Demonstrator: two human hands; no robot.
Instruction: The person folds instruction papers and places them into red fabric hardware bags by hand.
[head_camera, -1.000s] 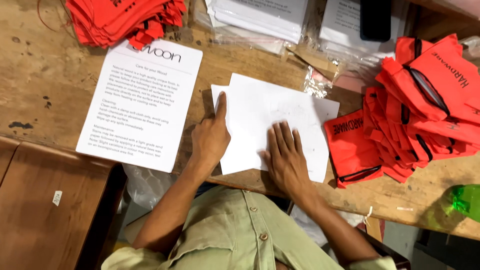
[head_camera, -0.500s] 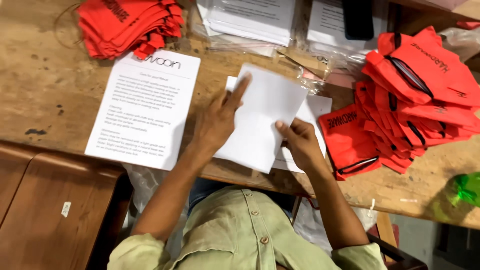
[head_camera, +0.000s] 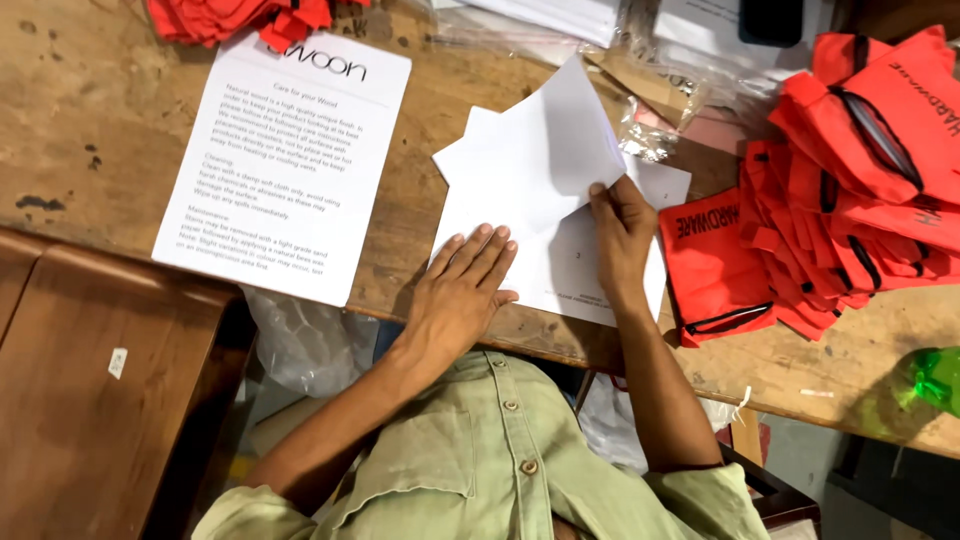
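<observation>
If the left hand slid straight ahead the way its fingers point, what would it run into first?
The left hand lies flat on the white sheet, fingers pointing up and right. Sliding on, it would probably first meet the folded-over flap that the right hand holds, though the flap's height is unclear.

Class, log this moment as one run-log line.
left hand: flat on white sheet | right hand: folding sheet's edge over | surface: wooden table | nearby: orange pouches

Worn wooden bench is carrying: printed care sheet lying left, white folded paper sitting at the near edge, red fabric pouches piling up right, more red pouches far left, clear plastic bags lying far center.
</observation>
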